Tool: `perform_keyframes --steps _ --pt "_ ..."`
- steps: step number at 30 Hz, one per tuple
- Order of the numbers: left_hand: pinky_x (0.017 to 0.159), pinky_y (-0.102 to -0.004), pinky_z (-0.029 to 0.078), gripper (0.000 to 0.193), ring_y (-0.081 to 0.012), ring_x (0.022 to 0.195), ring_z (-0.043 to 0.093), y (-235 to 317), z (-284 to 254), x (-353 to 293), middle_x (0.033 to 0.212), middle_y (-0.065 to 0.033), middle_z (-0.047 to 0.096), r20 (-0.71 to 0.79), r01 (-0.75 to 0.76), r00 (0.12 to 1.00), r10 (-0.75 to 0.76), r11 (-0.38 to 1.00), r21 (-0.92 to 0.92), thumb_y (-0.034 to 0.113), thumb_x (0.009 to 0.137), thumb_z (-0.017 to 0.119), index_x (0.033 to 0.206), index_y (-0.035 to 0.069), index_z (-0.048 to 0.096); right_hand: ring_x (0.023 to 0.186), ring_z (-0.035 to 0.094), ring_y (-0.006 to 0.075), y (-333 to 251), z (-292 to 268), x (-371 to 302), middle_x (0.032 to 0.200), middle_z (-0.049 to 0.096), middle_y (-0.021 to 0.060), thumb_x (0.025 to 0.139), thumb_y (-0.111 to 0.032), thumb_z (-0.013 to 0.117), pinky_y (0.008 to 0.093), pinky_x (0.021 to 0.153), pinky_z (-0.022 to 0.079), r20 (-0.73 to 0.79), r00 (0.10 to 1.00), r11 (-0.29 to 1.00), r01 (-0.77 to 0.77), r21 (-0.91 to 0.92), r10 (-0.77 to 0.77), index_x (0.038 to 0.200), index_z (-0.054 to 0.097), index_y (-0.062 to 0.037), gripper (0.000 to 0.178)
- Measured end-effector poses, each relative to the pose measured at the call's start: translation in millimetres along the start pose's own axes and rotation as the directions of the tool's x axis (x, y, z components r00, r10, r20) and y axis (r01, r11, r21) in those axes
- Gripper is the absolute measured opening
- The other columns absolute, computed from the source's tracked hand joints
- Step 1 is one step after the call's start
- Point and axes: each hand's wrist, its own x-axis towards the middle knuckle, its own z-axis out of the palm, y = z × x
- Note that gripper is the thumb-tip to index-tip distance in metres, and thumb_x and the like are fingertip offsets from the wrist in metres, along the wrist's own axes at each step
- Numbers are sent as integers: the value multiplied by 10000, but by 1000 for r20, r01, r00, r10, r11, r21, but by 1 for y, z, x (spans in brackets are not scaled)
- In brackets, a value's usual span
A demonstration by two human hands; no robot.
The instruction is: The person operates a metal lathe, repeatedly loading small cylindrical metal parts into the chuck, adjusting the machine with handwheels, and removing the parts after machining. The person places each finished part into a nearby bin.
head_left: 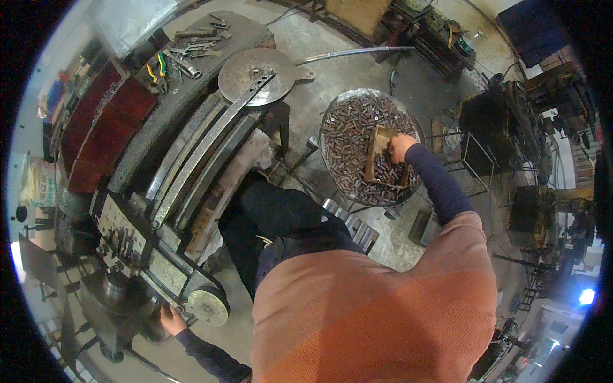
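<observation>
At right of centre, the right hand (401, 148) curls over a box (370, 159) (its exact grip I cannot tell) lying on metal pieces (345, 131) heaped in a basin (418, 122), probably for easy reach; lower left, the left hand (171, 320), grip unclear, is near a wheel (207, 307); upper left, pliers (162, 66) lie on a bench (248, 37), perhaps kept handy

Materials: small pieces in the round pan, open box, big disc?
Small pieces: probably steel, dull brownish-grey with metallic glints.
Open box: matte tan, maybe wood or card; coated metal possible.
Big disc: bare metal, likely steel, given its worn grey sheen.
</observation>
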Motion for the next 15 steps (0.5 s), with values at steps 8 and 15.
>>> perform_keyframes --steps 8,15 --pt "880 -343 414 355 -293 1006 566 -3 1 -1 1088 -223 584 -20 20 1000 -20 1000 -8 106 822 549 1104 -108 523 792 618 323 6 3 0 800 639 161 571 -209 645 407 709 506 -162 987 987 44 155 -19 805 660 -66 275" --pt "875 -343 418 362 -293 1009 566 -20 5 4 1084 -223 586 1 96 995 -97 986 -138 109 820 554 1105 -111 520 812 610 328 5 11 7 860 627 173 573 -202 643 411 717 501 -169 983 992 92 84 -77 799 648 -44 276"
